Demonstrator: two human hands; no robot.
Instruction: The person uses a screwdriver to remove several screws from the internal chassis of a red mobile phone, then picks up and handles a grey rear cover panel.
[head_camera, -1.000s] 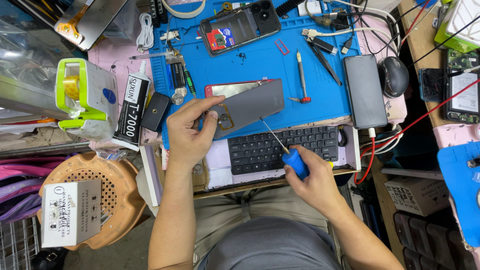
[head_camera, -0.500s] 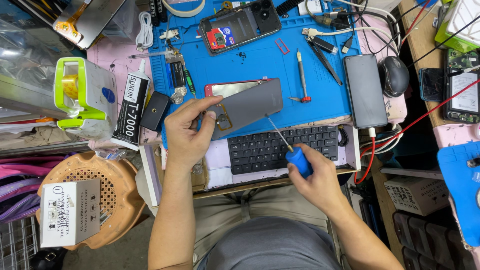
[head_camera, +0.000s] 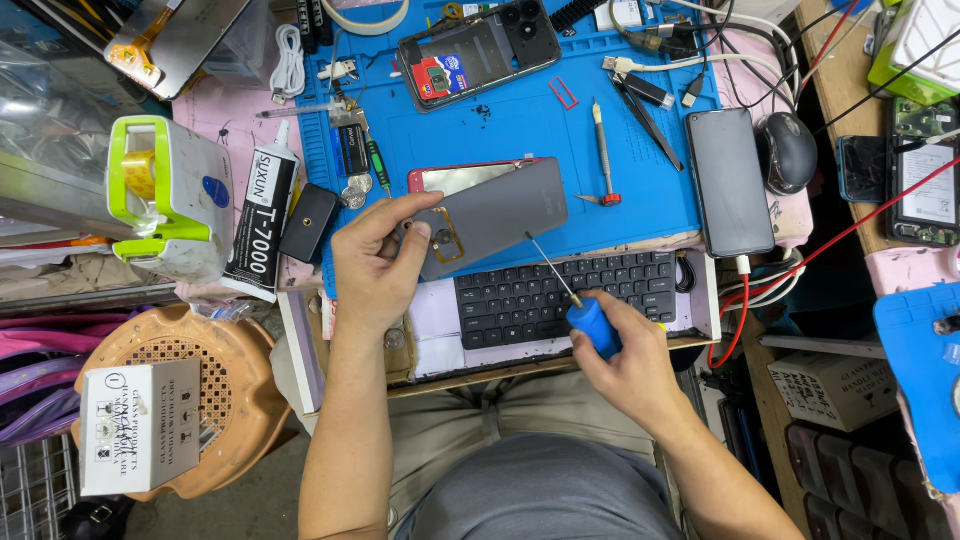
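Note:
My left hand (head_camera: 372, 258) grips a grey phone back cover (head_camera: 495, 214) by its camera-cutout end, holding it tilted over the blue work mat (head_camera: 520, 130). A red-edged phone body (head_camera: 445, 178) lies partly under the cover. My right hand (head_camera: 620, 352) holds a blue-handled screwdriver (head_camera: 590, 322); its thin shaft points up-left and the tip sits close to the cover's lower edge. Both hands hover over a black keyboard (head_camera: 560, 292) on a pull-out shelf.
On the mat lie an opened phone (head_camera: 478, 50), a red-tipped screwdriver (head_camera: 602, 150), tweezers (head_camera: 648, 120) and a black phone (head_camera: 730, 180). A mouse (head_camera: 788, 152) sits right. A glue tube (head_camera: 260, 222) and green-white tape dispenser (head_camera: 165, 195) sit left. An orange stool (head_camera: 205, 400) carries a box.
My right hand has shifted slightly with the screwdriver, the tip moving nearer the cover's edge. My left hand keeps the same hold on the cover.

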